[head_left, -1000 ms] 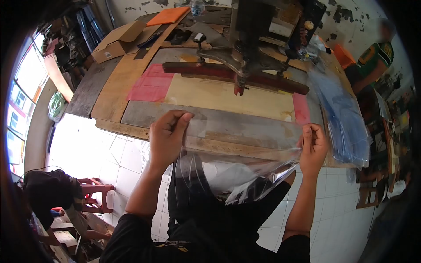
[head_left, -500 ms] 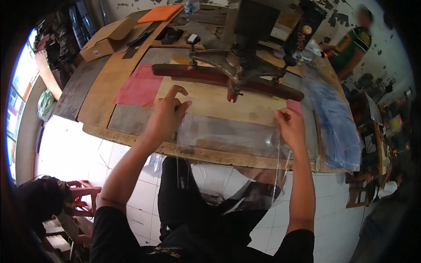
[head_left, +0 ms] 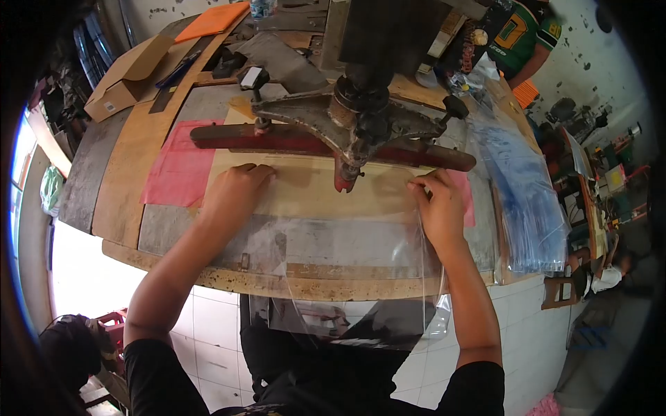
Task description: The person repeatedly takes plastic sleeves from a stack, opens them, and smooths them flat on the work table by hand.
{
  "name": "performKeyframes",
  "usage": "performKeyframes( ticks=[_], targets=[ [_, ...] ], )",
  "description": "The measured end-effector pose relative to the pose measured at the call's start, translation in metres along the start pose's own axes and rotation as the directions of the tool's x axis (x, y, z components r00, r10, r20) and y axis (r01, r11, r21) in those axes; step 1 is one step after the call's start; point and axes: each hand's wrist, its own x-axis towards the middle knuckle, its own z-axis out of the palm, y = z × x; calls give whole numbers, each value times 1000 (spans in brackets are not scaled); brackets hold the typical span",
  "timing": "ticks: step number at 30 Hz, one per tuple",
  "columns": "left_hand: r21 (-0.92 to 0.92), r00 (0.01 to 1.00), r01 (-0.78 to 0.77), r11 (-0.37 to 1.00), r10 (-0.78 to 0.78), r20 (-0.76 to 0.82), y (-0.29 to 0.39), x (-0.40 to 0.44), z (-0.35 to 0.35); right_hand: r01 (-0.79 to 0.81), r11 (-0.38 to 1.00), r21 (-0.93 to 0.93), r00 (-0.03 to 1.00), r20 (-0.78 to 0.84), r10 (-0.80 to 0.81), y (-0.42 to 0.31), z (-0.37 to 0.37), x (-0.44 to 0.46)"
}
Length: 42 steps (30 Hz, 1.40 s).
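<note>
A clear plastic sheet (head_left: 347, 243) lies over the front of the worktable and hangs past its edge above my lap. At the sheet's far left corner, my left hand (head_left: 236, 191) is closed, fingertips together and pressed down on the plastic. My right hand (head_left: 440, 208) pinches the far right corner between thumb and fingers. Just beyond both hands is the long red-edged bar (head_left: 298, 141) of a metal press (head_left: 361, 114), raised over a cream-coloured board (head_left: 312, 187). Pink sheet material (head_left: 177, 163) shows under the bar's left end.
Stacked clear bluish plastic sheets (head_left: 524, 201) lie at the table's right side. A cardboard box (head_left: 128, 76) and an orange folder (head_left: 211, 22) are at the back left. A person in a green shirt (head_left: 520, 38) stands behind the table on the right.
Both hands have moved forward toward the bar, drawing the plastic sheet further onto the table. My left fingers, apart before, have come together at the sheet. The head view has shifted.
</note>
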Motion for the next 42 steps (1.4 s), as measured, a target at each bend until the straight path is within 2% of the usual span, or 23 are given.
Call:
performKeyframes(
  ticks=[3,10,13,15,17,19,25,39,42],
  targets=[
    [30,1000,1,1000,-1,16,1,-3,-3,35,999,-23,997,63,-33,0,-8,-1],
    [-95,1000,0,995,2,23,6,-11,-9,43,999,-3,967,253,-41,4,-31,1],
    [-113,1000,7,994,-6,15,6,-10,-11,117,992,-46,970,218,-105,10,-29,-2],
    [-123,1000,21,992,-18,25,5,-7,-8,126,991,-49,975,193,-114,11,-25,-2],
    [-167,999,-14,986,8,-37,1,-4,-4,133,990,-50,978,172,-122,14,-23,0],
    [-158,1000,3,987,-5,-15,2,-1,-4,166,985,-50,979,127,-159,17,-19,2],
    [-153,999,33,988,-33,4,5,3,-6,99,992,-73,987,133,-89,13,-16,3],
    [-156,996,80,984,-84,-19,4,2,-3,126,985,-116,988,102,-114,14,-14,2],
    [-182,992,59,981,-78,-97,0,0,4,148,983,-111,987,87,-138,15,-12,1]
  ],
)
